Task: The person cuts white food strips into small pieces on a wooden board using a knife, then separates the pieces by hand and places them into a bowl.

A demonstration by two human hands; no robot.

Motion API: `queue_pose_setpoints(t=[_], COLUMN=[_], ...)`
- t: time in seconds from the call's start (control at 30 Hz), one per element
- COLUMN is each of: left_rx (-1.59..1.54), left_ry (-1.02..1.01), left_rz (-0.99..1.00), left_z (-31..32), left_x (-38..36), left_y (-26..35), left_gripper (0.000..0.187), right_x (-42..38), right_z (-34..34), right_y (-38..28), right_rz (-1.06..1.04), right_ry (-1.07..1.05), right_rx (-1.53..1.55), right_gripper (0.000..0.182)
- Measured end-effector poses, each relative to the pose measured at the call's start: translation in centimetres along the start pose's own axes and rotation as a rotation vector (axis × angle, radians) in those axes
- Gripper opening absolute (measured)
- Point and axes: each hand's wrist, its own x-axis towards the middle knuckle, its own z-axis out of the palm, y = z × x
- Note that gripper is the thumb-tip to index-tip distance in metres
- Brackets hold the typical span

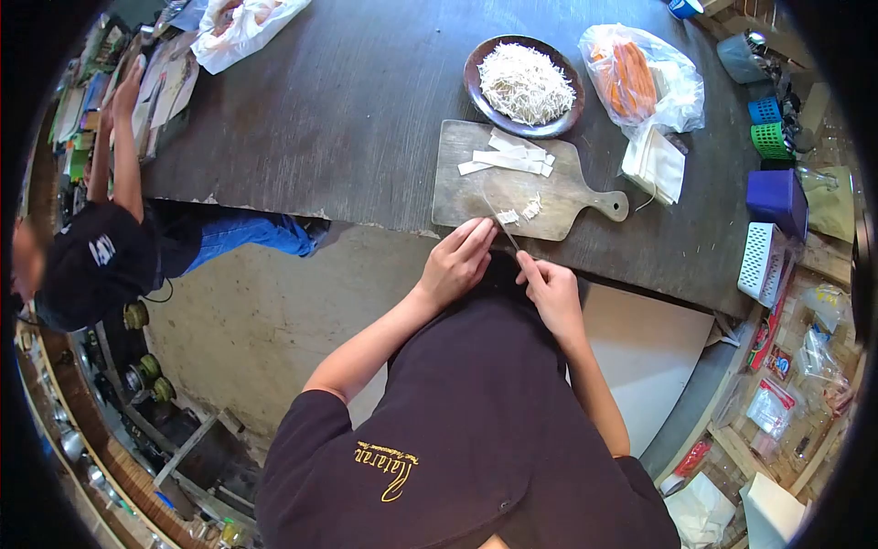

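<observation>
My right hand [549, 288] is closed around a knife [506, 227], whose thin blade reaches over the near edge of a wooden cutting board [549, 183]. Beside the blade, my left hand [460, 263] has its fingers bent and pressed together at the board's edge; what they hold, if anything, is hidden. White flat strips [509, 159] lie in a loose pile on the board's far half. Two small clumps of thin white slivers [530, 209] rest nearer the blade. Behind the board stands a dark round bowl [473, 84] heaped with white shreds [526, 84].
A clear plastic bag [677, 91] with orange pieces lies right of the bowl, near a stack of white squares [655, 166]. Another white bag [242, 32] is at the far left. Baskets [759, 261] line the right side. Another person [101, 247] reaches over items at left.
</observation>
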Motion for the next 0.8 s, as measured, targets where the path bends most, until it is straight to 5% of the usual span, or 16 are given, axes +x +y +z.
queue_pose_setpoints(t=[0.8], left_rx=[-0.056], left_ry=[0.064], left_rz=[0.024], left_z=[0.1], left_x=[-0.1], left_y=[-0.4], left_gripper=[0.046], right_x=[0.4], right_z=[-0.2], right_y=[0.1], right_rz=[0.018], right_ry=[-0.065], right_rx=[0.01], right_gripper=[0.055])
